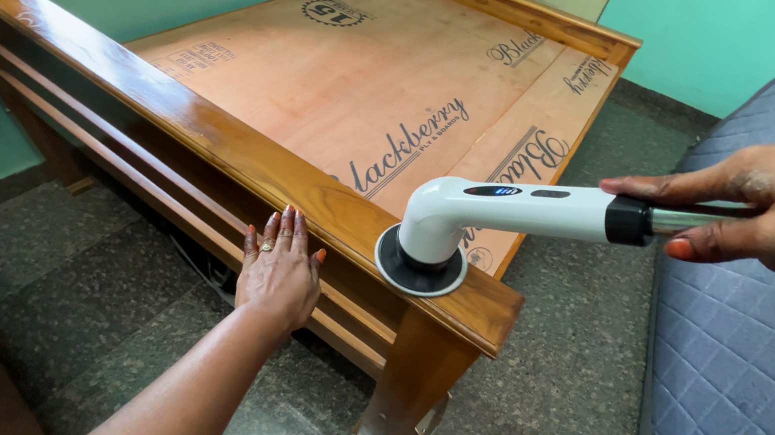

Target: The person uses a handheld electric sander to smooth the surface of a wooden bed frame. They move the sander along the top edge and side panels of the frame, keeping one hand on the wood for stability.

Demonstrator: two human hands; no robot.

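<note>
A glossy brown wooden bed frame [217, 138] with no mattress stands on a dark speckled stone floor [545, 391], its bare reddish plywood base board [377, 75] printed with dark lettering and a round stamp. On the top rail of the near end board, close to the corner post, the round dark pad of a white electric scrubber with a black collar and metal shaft [437, 225] rests flat on the wood, while the left hand [279, 268] lies open against the face of that end board just below the rail. A grey-blue quilted mattress [751, 360] sits on the floor just beside the frame, along its right side.
</note>
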